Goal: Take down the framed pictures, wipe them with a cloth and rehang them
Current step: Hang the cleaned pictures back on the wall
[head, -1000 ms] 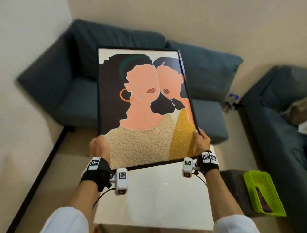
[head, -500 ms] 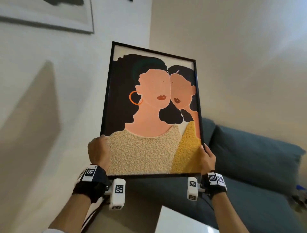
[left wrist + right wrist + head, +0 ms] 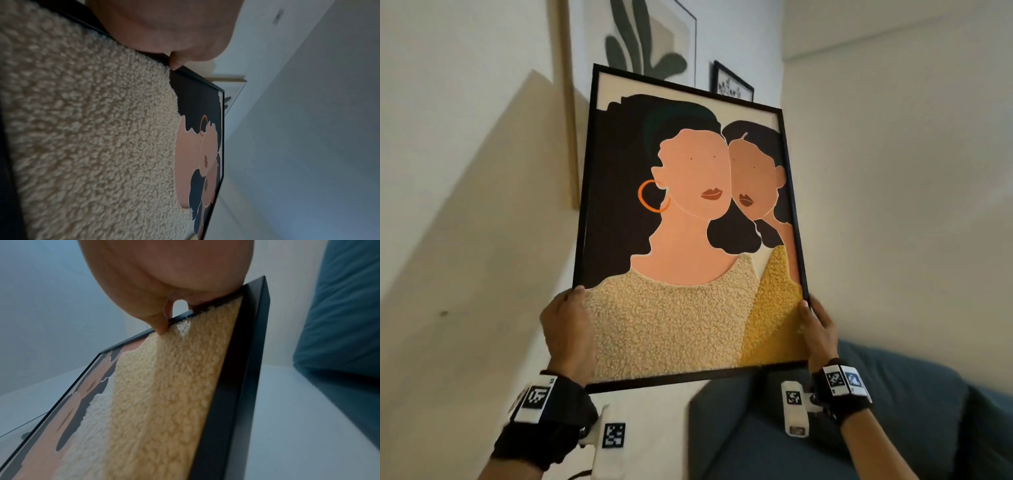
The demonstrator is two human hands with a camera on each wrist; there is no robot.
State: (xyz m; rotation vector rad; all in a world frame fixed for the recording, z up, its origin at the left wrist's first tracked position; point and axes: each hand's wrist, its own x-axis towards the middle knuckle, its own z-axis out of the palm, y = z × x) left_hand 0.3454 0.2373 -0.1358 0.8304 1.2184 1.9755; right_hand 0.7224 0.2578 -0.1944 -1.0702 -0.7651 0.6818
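Black-framed picture [image 3: 688, 212] gripped low by raised left hand [image 3: 566, 337] and right hand [image 3: 820, 337].

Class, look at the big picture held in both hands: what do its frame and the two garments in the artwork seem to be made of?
Frame: thin, matte black, flat-edged bars; wood or metal, cannot tell. Cream garment: looped, nubbly pile like bouclé or tufted yarn, raised above the flat print. Yellow garment: the same curly texture, dyed mustard.
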